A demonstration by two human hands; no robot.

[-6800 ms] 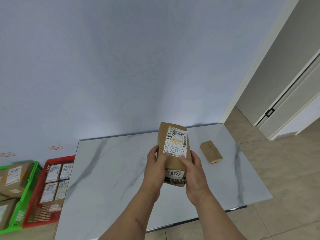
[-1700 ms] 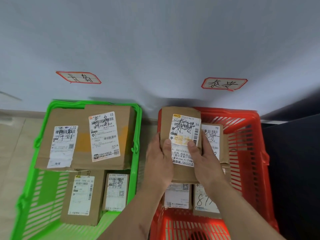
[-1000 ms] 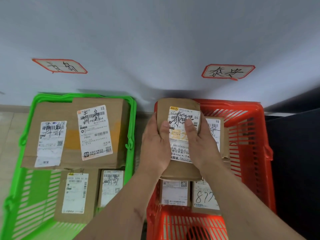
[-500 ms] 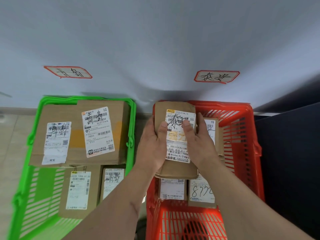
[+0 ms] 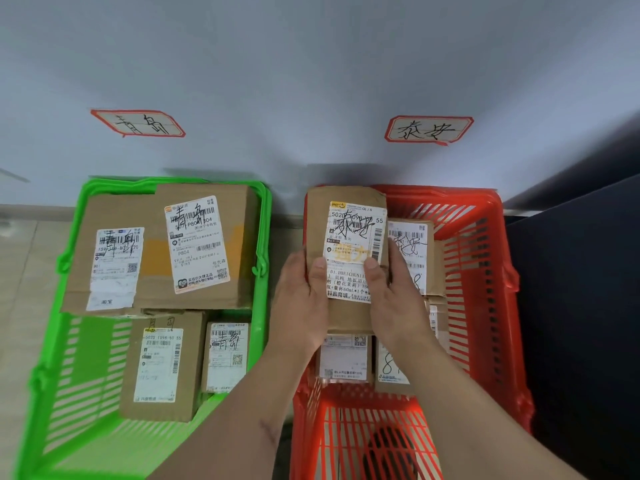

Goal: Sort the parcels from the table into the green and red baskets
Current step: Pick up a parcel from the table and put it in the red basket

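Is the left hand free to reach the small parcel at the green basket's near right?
Probably not yet: the left hand grips the held parcel with the right hand. The small parcel itself lies uncovered.

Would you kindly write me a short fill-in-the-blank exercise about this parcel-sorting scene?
1. Both hands hold the parcel over the ____ basket.
2. The left hand and right hand grip it with thumbs on its white ____.
3. The green basket lies to the ____ of the other basket.

Missing words: red; label; left
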